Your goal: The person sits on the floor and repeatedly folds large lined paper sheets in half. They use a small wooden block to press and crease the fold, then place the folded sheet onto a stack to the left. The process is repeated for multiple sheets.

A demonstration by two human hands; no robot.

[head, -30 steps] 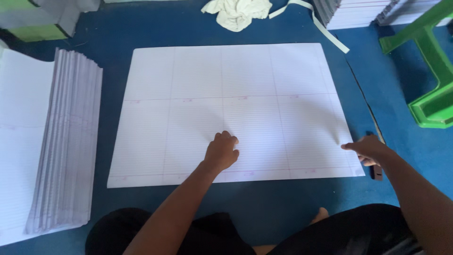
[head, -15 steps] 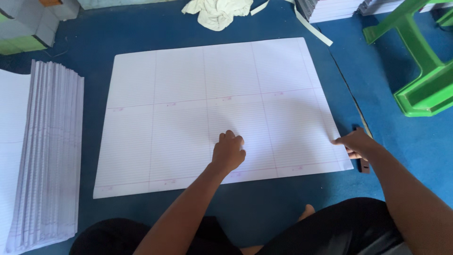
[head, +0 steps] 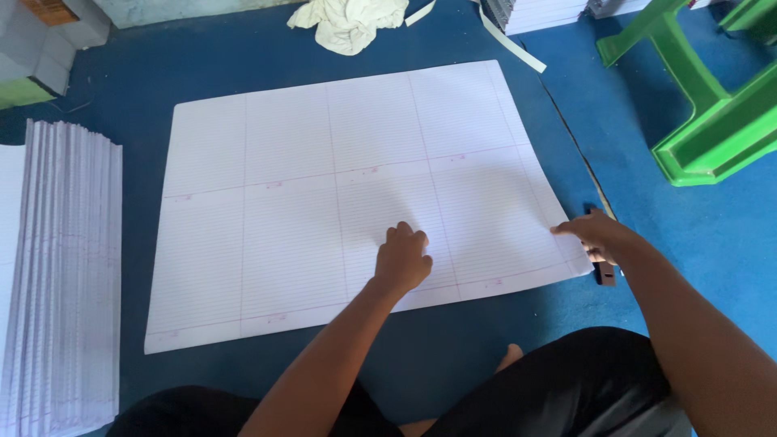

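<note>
Left hand (head: 402, 260) loosely curled, fingertips and knuckles pressing down on the big ruled sheet (head: 356, 194) near the middle of its front edge; it grips nothing. Right hand (head: 600, 236) rests at the sheet's front right corner, fingers together and stretched toward the paper edge, with a small dark tool (head: 603, 273) lying on the floor just under it. Whether the fingers pinch the paper cannot be told from here. The sheet lies flat on the blue floor (head: 712, 243), printed in a grid of lined panels, directly in front of the seated person. A fanned stack of sheets (head: 61, 267) sits well apart at the left; a crumpled cloth (head: 348, 23) and a paper strip (head: 510, 42) lie beyond the far edge; a green stool (head: 712, 121) stands at the right.

Risks, as judged: uneven pressure from the single pinning hand could let the sheet skew or buckle, and a corner lifted carelessly may crease or tear. The tool near the edge could snag the paper.
</note>
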